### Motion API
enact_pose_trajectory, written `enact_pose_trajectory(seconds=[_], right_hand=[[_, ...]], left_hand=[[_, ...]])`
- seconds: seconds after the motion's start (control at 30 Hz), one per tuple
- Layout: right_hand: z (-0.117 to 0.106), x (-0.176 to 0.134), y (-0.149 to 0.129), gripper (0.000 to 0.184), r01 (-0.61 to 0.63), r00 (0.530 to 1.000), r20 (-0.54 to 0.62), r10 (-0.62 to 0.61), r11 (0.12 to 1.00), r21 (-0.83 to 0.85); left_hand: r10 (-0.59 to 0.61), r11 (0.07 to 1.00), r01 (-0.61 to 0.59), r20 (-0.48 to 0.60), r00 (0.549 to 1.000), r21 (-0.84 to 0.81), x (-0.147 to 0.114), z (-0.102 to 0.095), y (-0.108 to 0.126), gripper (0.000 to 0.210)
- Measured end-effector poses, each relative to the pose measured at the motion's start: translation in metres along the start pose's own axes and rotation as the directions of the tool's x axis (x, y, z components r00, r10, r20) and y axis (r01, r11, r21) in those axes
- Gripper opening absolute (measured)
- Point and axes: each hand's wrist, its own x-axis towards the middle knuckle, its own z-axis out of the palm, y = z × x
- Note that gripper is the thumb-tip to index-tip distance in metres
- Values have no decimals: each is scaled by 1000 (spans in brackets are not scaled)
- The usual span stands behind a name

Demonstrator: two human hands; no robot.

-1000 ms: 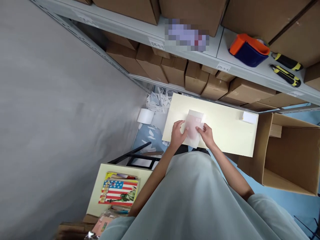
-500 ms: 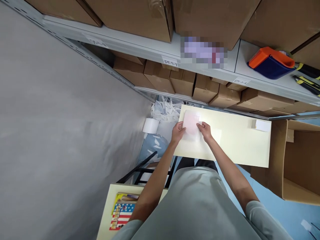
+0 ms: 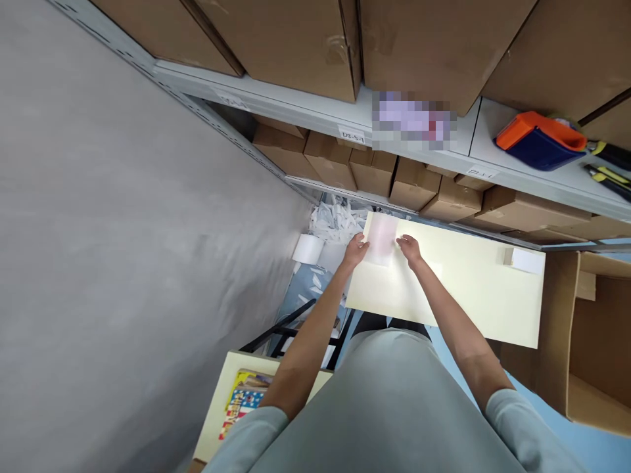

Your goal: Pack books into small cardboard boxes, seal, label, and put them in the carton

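Watch the pink sheet (image 3: pixel 381 238) already laid flat, seemingly, at the left end of the cream table (image 3: pixel 468 289), between left hand (image 3: pixel 355 251) and right hand (image 3: pixel 409 249) with loosely curled fingers, any pinch impossible to confirm, likewise any steps remaining.

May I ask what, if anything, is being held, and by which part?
It cannot be told: left hand and right hand closely flank the pink sheet.

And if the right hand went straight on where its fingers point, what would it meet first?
Most likely the flat pink piece on the cream tabletop: the right hand points toward its edge, though depth is unclear here.
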Motion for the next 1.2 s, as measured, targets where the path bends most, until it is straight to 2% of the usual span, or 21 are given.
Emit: enact_pose_trajectory(seconds=[0.1,0.2,0.33,0.47,0.57,0.73,0.87,0.97,1.07,1.2], right_hand=[[-26,-22,-14,69,-35,999,-32,34,999,-16],[-57,-53,-30,73,-16,1000,16,16,1000,-11],[-93,-98,-46,74,38,983,181,-36,999,-7],[-113,-137,-55,70,123,917,386,-100,992,-35],[-114,-159,-62,72,195,827,547,-130,979,-61],[-94,-195,-73,73,269,615,779,-119,961,-66],[-60,-234,-81,71,291,458,882,-108,956,-34],[-31,-273,-89,77,331,326,942,-86,943,-28],[0,-320,-97,79,389,195,978,-72,921,-10],[42,-400,-102,79,437,53,996,-78,898,47]], left_hand=[[32,999,-34,-37,999,-39,-32,-6,9,46],[73,994,-80,-88,993,-78,-77,-14,16,42],[143,980,-165,-180,973,-113,-146,-21,23,35],[173,955,-247,-365,915,-164,-225,-20,27,31],[185,932,-311,-495,849,-184,-288,-14,24,32],[118,919,-345,-699,705,-193,-390,2,9,36],[63,919,-350,-810,583,-180,-462,2,0,36],[41,908,-387,-885,464,-161,-512,-7,-5,34],[25,886,-440,-935,354,-143,-561,-17,-14,34],[14,874,-476,-976,217,-93,-633,-33,-40,33]])
